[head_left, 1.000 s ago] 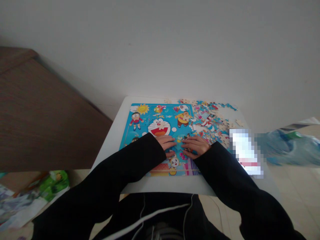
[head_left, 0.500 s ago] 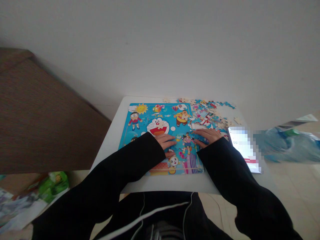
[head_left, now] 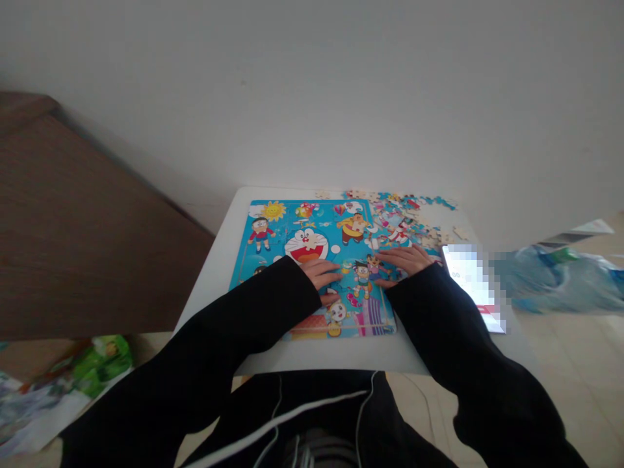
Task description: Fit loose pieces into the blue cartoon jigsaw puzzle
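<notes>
A blue cartoon jigsaw puzzle (head_left: 273, 250) lies flat on the small white table, a large laughing face at its middle. My left hand (head_left: 319, 276) rests on it just right of that face, fingers stretched out and apart. At the puzzle's right side is my right hand (head_left: 402, 261), fingers extended flat and touching the part with a small cartoon figure (head_left: 375, 266). Whether a loose piece lies beneath those fingertips is hidden. Loose puzzle pieces (head_left: 397, 221) are heaped beyond my right hand, some picture side up, some showing bare backs.
A phone (head_left: 468, 279) with a lit screen lies beside my right forearm. The white table (head_left: 209, 273) stands against a pale wall (head_left: 312, 97). A brown panel (head_left: 97, 234) rises at the left; plastic bags (head_left: 565, 276) lie at the right.
My right hand's fingers have shifted slightly, and more of the small figure beside them shows. My left hand stays in place. The whole view has moved a little.
</notes>
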A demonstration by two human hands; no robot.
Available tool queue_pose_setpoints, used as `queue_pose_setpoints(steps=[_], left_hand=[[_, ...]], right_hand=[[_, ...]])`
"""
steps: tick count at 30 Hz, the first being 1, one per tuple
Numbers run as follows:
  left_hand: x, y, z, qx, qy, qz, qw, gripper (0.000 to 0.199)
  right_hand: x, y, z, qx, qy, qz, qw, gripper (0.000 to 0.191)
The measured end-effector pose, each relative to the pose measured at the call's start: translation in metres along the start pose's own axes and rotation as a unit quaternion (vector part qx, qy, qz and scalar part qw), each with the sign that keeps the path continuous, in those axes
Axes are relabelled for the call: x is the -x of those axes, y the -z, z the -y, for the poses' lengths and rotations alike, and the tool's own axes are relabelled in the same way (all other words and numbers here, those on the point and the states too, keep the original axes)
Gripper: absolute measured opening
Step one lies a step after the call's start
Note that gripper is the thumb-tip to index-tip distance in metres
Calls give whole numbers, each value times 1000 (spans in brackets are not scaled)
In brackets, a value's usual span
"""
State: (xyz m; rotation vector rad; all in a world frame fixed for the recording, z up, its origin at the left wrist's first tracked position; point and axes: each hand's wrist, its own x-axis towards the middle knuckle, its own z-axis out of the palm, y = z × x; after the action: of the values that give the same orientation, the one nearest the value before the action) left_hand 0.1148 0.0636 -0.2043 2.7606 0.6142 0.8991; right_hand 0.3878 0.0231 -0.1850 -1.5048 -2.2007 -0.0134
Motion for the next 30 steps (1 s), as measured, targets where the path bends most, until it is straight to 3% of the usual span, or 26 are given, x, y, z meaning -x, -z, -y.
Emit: queue_pose_setpoints(steps=[20, 26, 30], left_hand=[[1, 2, -4, -8, 58, 6, 998, 38], [-1, -2, 1, -21, 53, -48, 997, 37], [-4, 7, -4, -2, 75, -19, 997, 37]], right_hand=[[0, 3, 7, -14, 16, 16, 1000, 41], [0, 3, 8, -23, 8, 7, 1000, 39], [0, 3, 7, -18, 8, 12, 1000, 39]])
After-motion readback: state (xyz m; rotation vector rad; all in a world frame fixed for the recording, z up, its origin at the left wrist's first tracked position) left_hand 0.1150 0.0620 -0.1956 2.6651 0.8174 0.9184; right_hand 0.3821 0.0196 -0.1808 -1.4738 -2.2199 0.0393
